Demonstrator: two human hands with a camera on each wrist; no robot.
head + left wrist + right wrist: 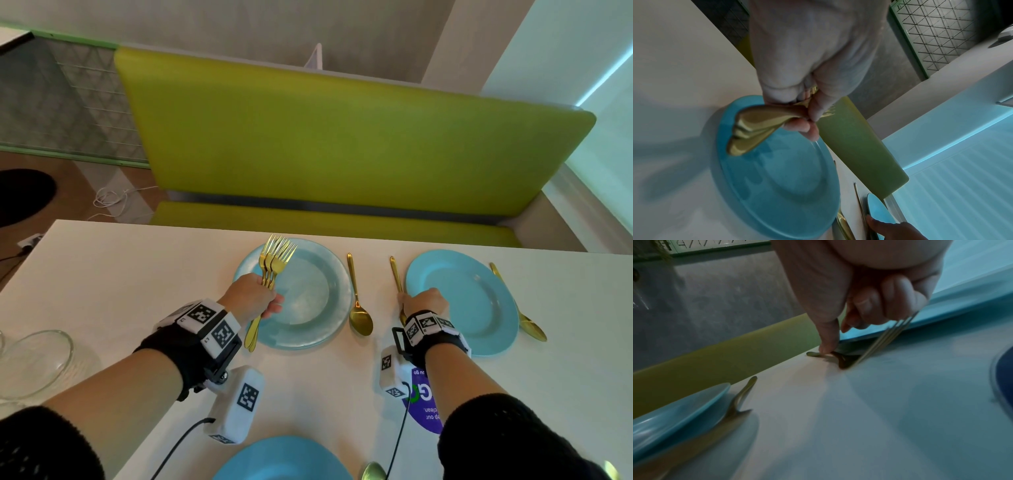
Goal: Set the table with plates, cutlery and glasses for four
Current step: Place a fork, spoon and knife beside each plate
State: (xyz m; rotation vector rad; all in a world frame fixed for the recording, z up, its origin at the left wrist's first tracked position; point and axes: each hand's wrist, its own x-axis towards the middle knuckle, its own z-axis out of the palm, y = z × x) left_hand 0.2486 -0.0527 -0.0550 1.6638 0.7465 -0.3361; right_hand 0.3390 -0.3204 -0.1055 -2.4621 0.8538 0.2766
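L hand gripping forks, R hand pinching fork

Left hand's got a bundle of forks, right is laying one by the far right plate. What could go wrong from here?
1. The left hand grips the gold forks mid-handle above the far left plate; a loose one might slip out and clatter onto it.
2. The right hand is setting a single fork close to the far right plate; its tines look lifted near the rim in the right wrist view, so it could settle crooked or against the plate.
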